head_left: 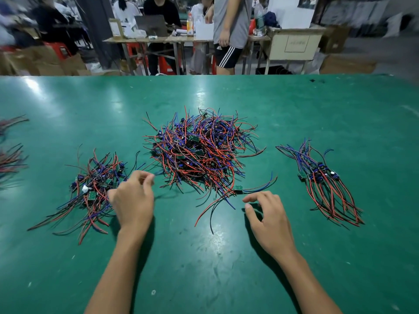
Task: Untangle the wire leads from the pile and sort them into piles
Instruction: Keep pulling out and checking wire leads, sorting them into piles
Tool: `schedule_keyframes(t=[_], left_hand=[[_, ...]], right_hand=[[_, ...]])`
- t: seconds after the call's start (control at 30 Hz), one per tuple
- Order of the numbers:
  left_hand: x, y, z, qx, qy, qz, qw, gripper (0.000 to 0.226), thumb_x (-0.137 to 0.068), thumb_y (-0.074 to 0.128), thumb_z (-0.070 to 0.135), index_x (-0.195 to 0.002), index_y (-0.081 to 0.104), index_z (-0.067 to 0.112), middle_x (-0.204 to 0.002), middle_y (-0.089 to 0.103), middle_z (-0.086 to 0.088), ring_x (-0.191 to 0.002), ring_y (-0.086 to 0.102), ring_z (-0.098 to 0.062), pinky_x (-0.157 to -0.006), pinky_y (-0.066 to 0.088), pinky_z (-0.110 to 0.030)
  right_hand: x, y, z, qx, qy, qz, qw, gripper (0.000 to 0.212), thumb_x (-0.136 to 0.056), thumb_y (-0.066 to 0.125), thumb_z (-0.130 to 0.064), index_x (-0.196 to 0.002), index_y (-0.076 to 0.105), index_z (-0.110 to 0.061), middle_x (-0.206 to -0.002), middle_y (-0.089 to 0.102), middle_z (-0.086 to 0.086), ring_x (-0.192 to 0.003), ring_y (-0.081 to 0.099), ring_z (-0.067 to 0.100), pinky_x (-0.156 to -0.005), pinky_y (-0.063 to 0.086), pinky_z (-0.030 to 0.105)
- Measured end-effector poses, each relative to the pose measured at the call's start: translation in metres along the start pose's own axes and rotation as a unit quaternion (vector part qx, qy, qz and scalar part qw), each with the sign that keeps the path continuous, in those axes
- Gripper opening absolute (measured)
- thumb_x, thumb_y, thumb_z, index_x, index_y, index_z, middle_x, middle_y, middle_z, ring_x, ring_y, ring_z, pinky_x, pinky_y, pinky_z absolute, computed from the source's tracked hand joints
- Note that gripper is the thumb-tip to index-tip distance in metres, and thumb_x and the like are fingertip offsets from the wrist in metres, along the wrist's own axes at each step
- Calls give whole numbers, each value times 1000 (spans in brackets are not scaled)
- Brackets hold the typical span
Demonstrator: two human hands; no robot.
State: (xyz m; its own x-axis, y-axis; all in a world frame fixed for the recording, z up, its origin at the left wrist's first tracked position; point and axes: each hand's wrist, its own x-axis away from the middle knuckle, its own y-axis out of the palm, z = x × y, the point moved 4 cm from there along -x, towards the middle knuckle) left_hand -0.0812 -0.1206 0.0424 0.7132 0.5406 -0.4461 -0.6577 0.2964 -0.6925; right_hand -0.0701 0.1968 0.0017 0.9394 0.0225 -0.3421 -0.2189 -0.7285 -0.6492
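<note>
Big tangled wire pile (201, 150) mid green surface (317, 105), smaller messy pile (95, 186) left, neat bundle (322, 180) right. Left hand (132, 200) over messy pile edge, fingers pinching thin wire. Right hand (267, 218) loosely curled, empty, near loose lead (238, 189).

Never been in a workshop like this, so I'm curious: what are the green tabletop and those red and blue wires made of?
The green tabletop looks like a smooth rubber or vinyl mat; it mirrors the lamps in soft glare and shows scuffs. The wire leads in the middle pile seem plastic-insulated: thin, bendy, evenly coloured strands. The metal inside isn't visible.
</note>
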Motion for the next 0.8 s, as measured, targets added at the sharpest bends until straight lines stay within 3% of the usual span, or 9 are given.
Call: schedule_keyframes(t=[0.1,0.2,0.27,0.37,0.5,0.57,0.63,0.7,0.8], left_hand=[[-39,-20,-22,-39,-54,53,996,13,-97,65,26,-104,74,20,-88,72,-16,-84,63,-33,-87,39,-44],[-60,-32,-49,-39,-149,75,985,21,-95,67,21,-115,73,17,-106,71,-23,-103,59,-39,-93,43,-48],[-57,-30,-57,-49,-156,60,985,37,-91,71,21,-127,67,12,-124,64,-24,-119,50,-40,-97,41,-52],[-33,-21,-37,-40,-51,80,995,37,-87,69,14,-124,67,13,-133,57,-16,-124,43,-40,-99,39,-52],[20,-8,26,32,125,116,985,24,-86,64,8,-106,73,18,-114,64,-6,-111,51,-31,-92,38,-41],[46,5,60,103,237,38,965,20,-88,62,15,-105,72,20,-106,66,2,-104,54,-22,-90,39,-35],[68,24,87,168,292,-112,935,24,-94,63,24,-116,71,19,-107,69,6,-104,57,-13,-93,43,-30],[84,40,100,216,257,-249,909,33,-94,69,31,-126,69,22,-103,69,9,-99,60,-7,-93,47,-28],[95,51,107,292,190,-311,885,28,-91,75,25,-118,74,28,-89,75,13,-82,69,-6,-79,55,-28]], right_hand=[[-7,3,-1,10,3,4,1000,12,-95,64,-21,-103,65,-30,-104,57,-17,-102,49,7,-89,46,33],[-18,6,-1,42,26,15,999,21,-93,64,-19,-113,64,-25,-111,56,-10,-103,50,14,-93,47,40],[-23,8,1,70,47,16,996,36,-92,64,-19,-128,60,-23,-118,52,-3,-107,50,20,-95,45,41],[-26,11,7,98,77,0,992,45,-96,62,-26,-140,56,-24,-125,45,4,-110,47,24,-97,45,42],[-25,10,9,76,71,13,994,11,-93,70,-34,-102,73,-28,-123,46,1,-112,46,21,-96,45,40],[-23,7,7,37,57,32,997,4,-91,73,-31,-93,73,-27,-120,48,-3,-105,44,16,-93,45,37],[-19,0,4,6,18,66,998,1,-91,74,-28,-91,73,-27,-116,49,-7,-101,46,14,-89,43,31],[-14,-8,-1,-1,-30,101,994,3,-92,71,-29,-93,73,-27,-114,52,-7,-99,48,13,-88,41,25],[-6,-13,-6,-10,-60,130,990,11,-94,65,-33,-97,72,-26,-113,54,-7,-99,51,15,-89,44,28]])
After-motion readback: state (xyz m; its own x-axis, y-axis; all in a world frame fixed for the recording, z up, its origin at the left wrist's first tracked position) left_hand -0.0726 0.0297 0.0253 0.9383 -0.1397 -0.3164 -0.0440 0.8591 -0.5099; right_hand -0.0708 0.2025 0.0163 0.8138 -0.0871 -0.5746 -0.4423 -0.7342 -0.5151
